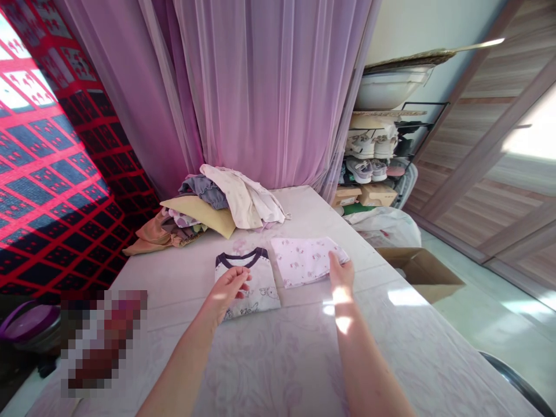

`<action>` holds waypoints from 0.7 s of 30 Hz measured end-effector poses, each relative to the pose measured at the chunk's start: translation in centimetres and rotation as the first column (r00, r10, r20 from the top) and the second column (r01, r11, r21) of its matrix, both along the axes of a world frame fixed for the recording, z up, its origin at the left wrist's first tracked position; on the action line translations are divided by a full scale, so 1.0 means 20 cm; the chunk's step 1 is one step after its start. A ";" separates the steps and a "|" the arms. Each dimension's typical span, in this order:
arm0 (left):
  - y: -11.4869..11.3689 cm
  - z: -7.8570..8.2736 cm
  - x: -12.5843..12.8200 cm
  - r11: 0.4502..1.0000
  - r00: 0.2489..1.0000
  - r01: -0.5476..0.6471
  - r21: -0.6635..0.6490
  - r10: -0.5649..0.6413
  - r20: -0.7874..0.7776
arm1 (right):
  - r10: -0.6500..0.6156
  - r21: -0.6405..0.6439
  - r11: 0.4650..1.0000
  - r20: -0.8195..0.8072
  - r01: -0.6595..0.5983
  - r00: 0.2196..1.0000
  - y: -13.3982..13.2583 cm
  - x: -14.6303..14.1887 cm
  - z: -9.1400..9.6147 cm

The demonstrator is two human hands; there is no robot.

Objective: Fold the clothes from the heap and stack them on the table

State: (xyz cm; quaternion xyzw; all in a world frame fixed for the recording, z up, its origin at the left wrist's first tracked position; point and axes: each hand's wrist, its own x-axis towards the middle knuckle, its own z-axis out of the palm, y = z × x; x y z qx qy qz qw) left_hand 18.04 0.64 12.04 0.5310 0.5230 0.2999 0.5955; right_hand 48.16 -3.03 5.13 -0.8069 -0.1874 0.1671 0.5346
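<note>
Behind my floral-covered table point(295, 359) hangs a lilac sheer curtain point(264, 92), with a clothes pile point(204, 211) at the table's far end. Nearer me lie a folded white T-shirt point(256, 292) with a dark collar and a folded pink-printed cloth point(299, 260). My left hand point(228, 291) is open over the shirt, holding nothing; my right hand point(341, 272) has its fingers at the cloth's edge, though I can't tell if they're pinching it.

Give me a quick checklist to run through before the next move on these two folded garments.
1. Navy-collared T-shirt lying flat and folded: ok.
2. Left hand off the T-shirt: cannot tell; it is over the shirt, and contact is unclear.
3. Right hand on the pink printed garment: ok; its fingers are at the near right edge.
4. Pink printed garment squared to the T-shirt: not ok; it sits at an angle.
5. Clothes pile apart from both folded garments: ok.
</note>
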 end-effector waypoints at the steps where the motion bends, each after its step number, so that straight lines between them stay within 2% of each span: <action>1: -0.01 0.00 0.01 1.000 1.000 0.026 -0.006 -0.026 -0.002 | -0.028 -0.063 0.998 0.057 0.031 0.998 -0.02 0.01 0.03; 4: -0.03 0.00 0.08 0.994 0.994 0.105 -0.037 -0.104 0.016 | -0.030 -0.215 0.973 0.260 0.088 0.965 -0.05 0.05 0.12; 6: -0.04 0.00 0.14 0.988 0.990 0.139 -0.074 -0.137 0.030 | 0.069 -0.339 0.939 0.328 0.050 0.942 -0.05 0.09 0.15; 9: -0.02 0.00 0.27 0.976 0.986 0.165 -0.141 -0.164 0.019 | 0.304 -0.547 0.830 0.281 -0.109 0.910 -0.02 0.15 0.18; 11: 0.01 -0.01 0.35 0.968 0.984 0.177 -0.176 -0.181 -0.005 | 0.400 -0.600 0.777 0.241 -0.188 0.885 0.01 0.18 0.19; 15: 0.05 -0.04 0.46 0.964 0.975 0.169 -0.206 -0.194 -0.107 | 0.414 -0.580 0.792 0.278 -0.192 0.867 0.04 0.18 0.18; 18: 0.07 -0.07 0.47 0.968 0.973 0.158 -0.197 -0.186 -0.134 | 0.412 -0.524 0.831 0.353 -0.188 0.840 0.05 0.17 0.16; 21: 0.06 -0.09 0.46 0.967 0.972 0.167 -0.192 -0.194 -0.135 | 0.417 -0.521 0.830 0.341 -0.200 0.842 0.05 0.18 0.14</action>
